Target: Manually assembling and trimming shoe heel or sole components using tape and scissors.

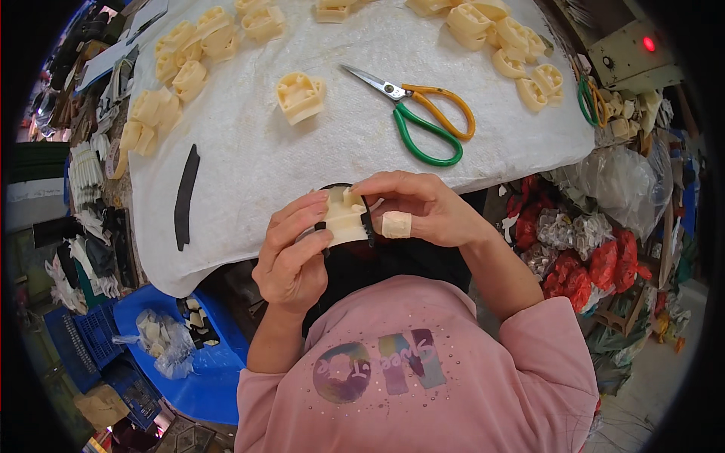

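Note:
Between my two hands, just off the near edge of the table, is a cream plastic part (343, 220) with a black strip (368, 225) wrapped along its edge. My left hand (291, 253) grips its left side, fingers on top. From the right, my right hand (419, 208) pinches the part and strip; its thumb wears a beige bandage. A loose black strip (186, 198) lies on the white table cover to the left. Beyond my hands sit a single cream part (300, 98) and scissors (411, 106) with one green and one yellow handle.
Several more cream parts (215, 34) lie in groups along the table's (249, 143) far and side edges. A blue plastic chair (204, 381) at lower left holds a plastic bag and pieces. Red and clear bags (581, 264) are piled at right. A second pair of scissors (591, 102) hangs beyond the table's right edge.

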`<state>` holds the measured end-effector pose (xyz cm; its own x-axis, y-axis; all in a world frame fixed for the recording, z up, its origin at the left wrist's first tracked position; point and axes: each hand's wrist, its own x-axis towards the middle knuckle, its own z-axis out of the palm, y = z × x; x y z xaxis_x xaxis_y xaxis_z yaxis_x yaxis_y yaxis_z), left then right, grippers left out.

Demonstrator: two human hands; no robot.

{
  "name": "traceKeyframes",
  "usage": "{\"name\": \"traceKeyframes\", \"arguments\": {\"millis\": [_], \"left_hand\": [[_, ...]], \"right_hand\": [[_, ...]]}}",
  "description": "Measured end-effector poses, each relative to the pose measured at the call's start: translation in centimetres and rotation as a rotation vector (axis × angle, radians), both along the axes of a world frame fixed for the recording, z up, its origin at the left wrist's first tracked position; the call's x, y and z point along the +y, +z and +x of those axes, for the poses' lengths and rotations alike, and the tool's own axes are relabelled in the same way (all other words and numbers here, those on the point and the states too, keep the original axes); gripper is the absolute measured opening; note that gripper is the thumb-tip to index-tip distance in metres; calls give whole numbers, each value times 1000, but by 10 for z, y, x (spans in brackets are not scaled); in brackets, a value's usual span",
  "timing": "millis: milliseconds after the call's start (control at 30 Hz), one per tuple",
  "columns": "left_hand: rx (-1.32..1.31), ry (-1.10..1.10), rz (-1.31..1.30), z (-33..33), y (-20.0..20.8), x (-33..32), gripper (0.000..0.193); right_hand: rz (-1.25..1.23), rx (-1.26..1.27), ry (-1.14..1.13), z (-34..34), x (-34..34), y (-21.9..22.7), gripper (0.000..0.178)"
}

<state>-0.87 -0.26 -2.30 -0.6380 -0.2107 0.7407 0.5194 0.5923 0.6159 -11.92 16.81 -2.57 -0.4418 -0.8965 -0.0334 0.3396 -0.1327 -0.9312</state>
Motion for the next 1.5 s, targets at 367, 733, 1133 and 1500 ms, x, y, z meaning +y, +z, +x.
{"name": "traceKeyframes", "arguments": {"millis": [367, 733, 1133, 1500], "left_hand": [[-32, -29, -54, 0, 0, 3, 23], [-132, -36, -154, -4, 1, 1, 32], [-136, -57, 159, -7, -13, -10, 40], [-127, 55, -22, -7, -7, -15, 39]], "right_hand": [[-98, -67, 60, -6, -1, -1, 29], [-34, 25, -5, -12, -9, -12, 22], [128, 438, -232, -29, 5, 10, 27], [855, 1260, -429, -70, 14, 11, 39]]}}
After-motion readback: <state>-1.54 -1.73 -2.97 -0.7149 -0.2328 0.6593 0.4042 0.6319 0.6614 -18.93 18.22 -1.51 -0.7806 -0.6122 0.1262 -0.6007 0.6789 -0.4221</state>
